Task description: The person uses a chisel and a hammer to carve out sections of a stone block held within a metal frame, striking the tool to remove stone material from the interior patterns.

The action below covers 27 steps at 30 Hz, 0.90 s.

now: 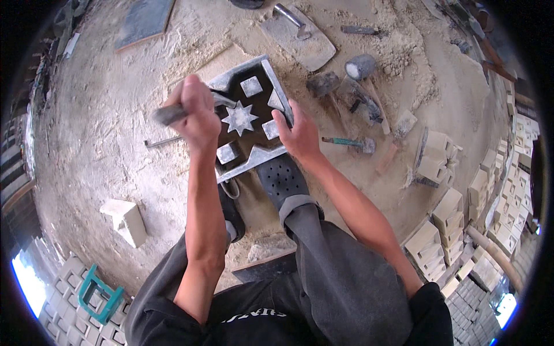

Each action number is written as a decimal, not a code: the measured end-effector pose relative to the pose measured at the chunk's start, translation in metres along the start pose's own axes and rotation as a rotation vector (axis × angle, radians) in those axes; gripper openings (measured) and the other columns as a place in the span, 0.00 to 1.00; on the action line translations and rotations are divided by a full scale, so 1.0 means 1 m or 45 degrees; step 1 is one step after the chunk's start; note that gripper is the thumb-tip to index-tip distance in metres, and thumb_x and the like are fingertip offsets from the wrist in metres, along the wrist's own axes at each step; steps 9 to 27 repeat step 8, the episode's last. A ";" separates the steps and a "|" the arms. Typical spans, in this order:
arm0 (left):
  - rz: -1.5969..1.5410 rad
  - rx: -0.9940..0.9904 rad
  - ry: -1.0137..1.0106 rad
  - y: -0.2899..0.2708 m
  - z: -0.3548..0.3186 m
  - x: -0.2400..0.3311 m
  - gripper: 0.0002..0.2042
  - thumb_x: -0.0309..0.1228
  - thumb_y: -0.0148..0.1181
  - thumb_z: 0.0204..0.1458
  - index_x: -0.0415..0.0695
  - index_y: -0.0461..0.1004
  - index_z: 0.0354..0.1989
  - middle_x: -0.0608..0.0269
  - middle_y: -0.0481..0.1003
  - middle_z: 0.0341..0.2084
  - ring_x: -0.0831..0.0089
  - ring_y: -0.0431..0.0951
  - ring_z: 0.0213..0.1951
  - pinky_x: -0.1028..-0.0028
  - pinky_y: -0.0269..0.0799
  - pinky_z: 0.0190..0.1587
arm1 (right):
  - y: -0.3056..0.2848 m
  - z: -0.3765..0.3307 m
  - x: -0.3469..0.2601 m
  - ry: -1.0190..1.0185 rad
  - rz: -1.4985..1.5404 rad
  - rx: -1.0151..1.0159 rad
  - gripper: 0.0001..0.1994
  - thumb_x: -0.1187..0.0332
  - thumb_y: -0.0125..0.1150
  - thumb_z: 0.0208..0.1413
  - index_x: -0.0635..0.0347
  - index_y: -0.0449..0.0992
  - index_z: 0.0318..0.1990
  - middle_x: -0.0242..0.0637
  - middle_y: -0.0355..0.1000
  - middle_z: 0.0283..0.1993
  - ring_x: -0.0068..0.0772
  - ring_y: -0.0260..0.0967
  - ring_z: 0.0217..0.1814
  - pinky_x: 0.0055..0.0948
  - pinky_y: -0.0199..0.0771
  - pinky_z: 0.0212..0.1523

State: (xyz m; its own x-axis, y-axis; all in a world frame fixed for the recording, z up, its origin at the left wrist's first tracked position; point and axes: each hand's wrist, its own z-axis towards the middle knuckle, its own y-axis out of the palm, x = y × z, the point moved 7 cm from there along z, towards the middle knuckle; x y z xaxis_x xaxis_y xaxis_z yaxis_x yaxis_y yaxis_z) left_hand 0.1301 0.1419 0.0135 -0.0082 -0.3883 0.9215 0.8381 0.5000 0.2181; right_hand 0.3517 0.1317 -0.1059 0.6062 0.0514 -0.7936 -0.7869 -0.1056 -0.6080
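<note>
A square grey metal mould (271,73) lies on the sandy ground, with a star shape (239,117) in its middle and small square blocks at its corners. My left hand (196,112) is closed around a dark rod-like tool (167,115) above the mould's left side. My right hand (297,134) rests with spread fingers on the mould's right rim. My feet in dark shoes (281,180) stand at the mould's near edge.
Beyond the mould lie a trowel on a flat slab (300,36), two mallets (346,75) and a green-handled tool (349,142). Pale cast blocks (447,213) are stacked at the right. A single block (126,220) and a teal stool (99,295) sit at the left.
</note>
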 end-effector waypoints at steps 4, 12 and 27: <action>-0.235 -0.058 0.009 -0.001 0.006 0.047 0.20 0.28 0.46 0.61 0.45 0.57 0.14 0.70 0.55 0.09 0.83 0.52 0.12 0.75 0.42 0.15 | 0.007 -0.006 0.003 0.044 -0.048 -0.012 0.27 0.52 0.60 0.57 0.69 0.71 0.53 0.60 0.75 0.40 0.59 0.74 0.44 0.48 0.72 0.45; -0.453 -0.415 0.088 0.011 0.011 0.080 0.20 0.30 0.45 0.62 0.45 0.55 0.14 0.69 0.54 0.08 0.82 0.49 0.12 0.73 0.40 0.15 | 0.006 -0.002 0.012 -0.001 -0.065 -0.008 0.29 0.50 0.61 0.57 0.68 0.70 0.55 0.60 0.75 0.42 0.58 0.74 0.46 0.47 0.73 0.47; -0.453 -0.415 0.088 0.011 0.011 0.080 0.20 0.30 0.45 0.62 0.45 0.55 0.14 0.69 0.54 0.08 0.82 0.49 0.12 0.73 0.40 0.15 | 0.006 -0.002 0.012 -0.001 -0.065 -0.008 0.29 0.50 0.61 0.57 0.68 0.70 0.55 0.60 0.75 0.42 0.58 0.74 0.46 0.47 0.73 0.47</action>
